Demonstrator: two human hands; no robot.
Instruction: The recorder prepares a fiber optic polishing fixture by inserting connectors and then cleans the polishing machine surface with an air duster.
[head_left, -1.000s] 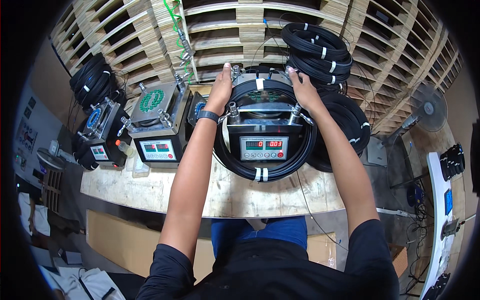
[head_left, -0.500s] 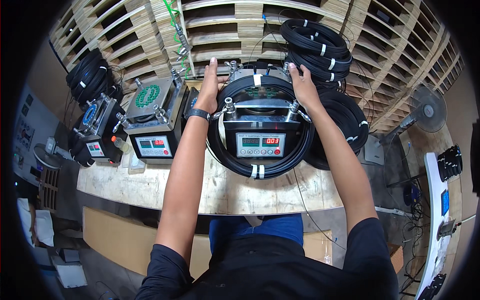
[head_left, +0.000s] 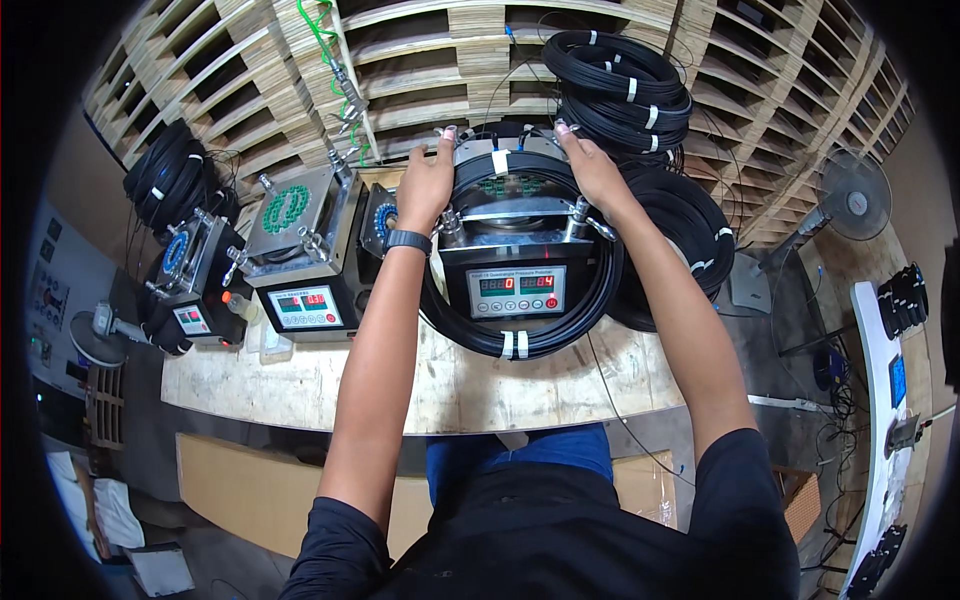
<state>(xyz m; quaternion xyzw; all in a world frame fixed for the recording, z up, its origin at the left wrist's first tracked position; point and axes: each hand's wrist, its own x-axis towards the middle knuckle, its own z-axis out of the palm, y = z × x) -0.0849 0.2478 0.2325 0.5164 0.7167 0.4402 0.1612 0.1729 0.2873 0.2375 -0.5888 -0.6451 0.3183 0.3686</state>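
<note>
Bench-top polishing machine (head_left: 505,242), four-cornered, standing on the pale wooden workbench (head_left: 250,385) at 12 o'clock from the wearer; a tilted black cable coil (head_left: 480,340) loops about its front.

Hands. Left hand (head_left: 427,185) reaches the machine's rear corner at 11 o'clock of the coil, right hand (head_left: 592,175) the one at 1 o'clock. Each thumb is raised against the corner hardware. The other fingers are partly hidden, so whether either hand grips a post or merely lies against it cannot be told.

Technique. The step appears to be paired work at the two rear corners. It is best done with equal force from both thumbs, each in line with its corner, so that the plate between them stays level. Wrists should stay clear of the front left post (head_left: 450,225) and the lever-fitted front right post (head_left: 578,215). The coil is better left undisturbed, since a tug could strain the leads at the rear.

Appearance. Bright metal forms the upper body, above a dark base with a pale control panel (head_left: 515,292) showing lit red digits. Green inserts (head_left: 500,186) are glimpsed through the coil's upper opening. White tape (head_left: 500,161) binds the coil just short of 12 o'clock; paired white bands (head_left: 508,345) bind it at 6 o'clock. At 9 o'clock stands a second polishing machine (head_left: 290,270), its top ringed in green.
</note>
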